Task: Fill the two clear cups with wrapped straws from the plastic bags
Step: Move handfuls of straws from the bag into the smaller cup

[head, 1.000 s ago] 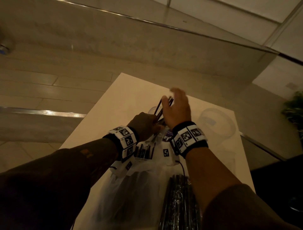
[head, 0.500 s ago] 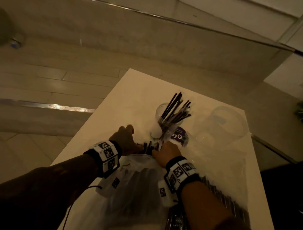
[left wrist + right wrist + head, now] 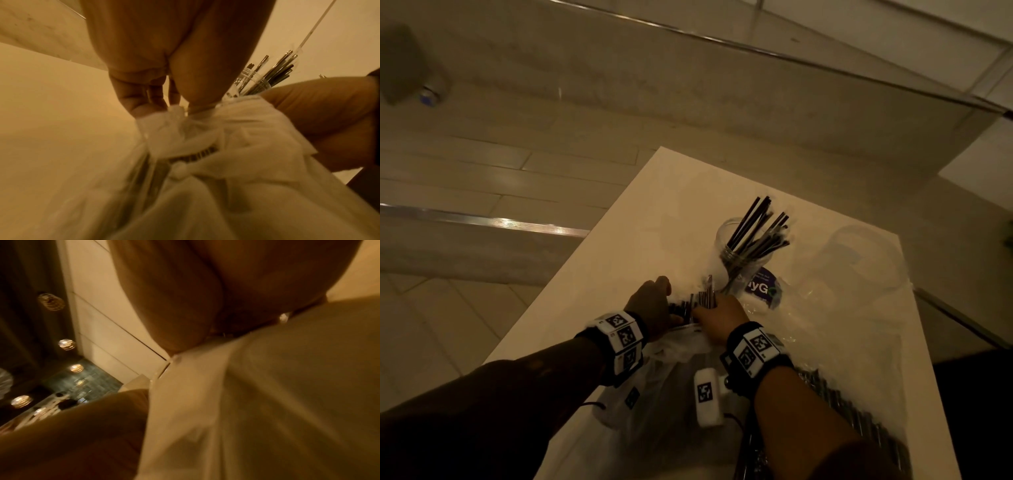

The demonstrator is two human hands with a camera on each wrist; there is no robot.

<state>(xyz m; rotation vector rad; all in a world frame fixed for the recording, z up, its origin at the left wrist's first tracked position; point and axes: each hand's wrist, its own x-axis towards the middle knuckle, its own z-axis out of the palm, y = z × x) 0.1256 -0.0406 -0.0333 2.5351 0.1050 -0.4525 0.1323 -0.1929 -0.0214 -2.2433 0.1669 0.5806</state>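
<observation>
On the white table (image 3: 654, 219) a clear cup (image 3: 724, 236) stands with several dark wrapped straws (image 3: 756, 226) fanned out of it. A second clear cup (image 3: 859, 253) to its right looks empty. Nearer me lies a white plastic bag (image 3: 674, 383) of straws. My left hand (image 3: 652, 305) pinches the bag's mouth; the left wrist view shows its fingers (image 3: 139, 104) on the crumpled edge of the bag (image 3: 205, 146). My right hand (image 3: 717, 317) is at the opening, curled round a few straws (image 3: 708, 291) that stick up from it. The right wrist view is blurred.
A second clear bag (image 3: 859, 394) packed with dark straws lies along the table's right side, under my right forearm. A purple label (image 3: 762, 289) lies in front of the filled cup. The table's left and far edges drop to a tiled floor.
A second ago both hands were up at the filled cup. They dropped to the bag's mouth, and now straws stick up out of my right hand.
</observation>
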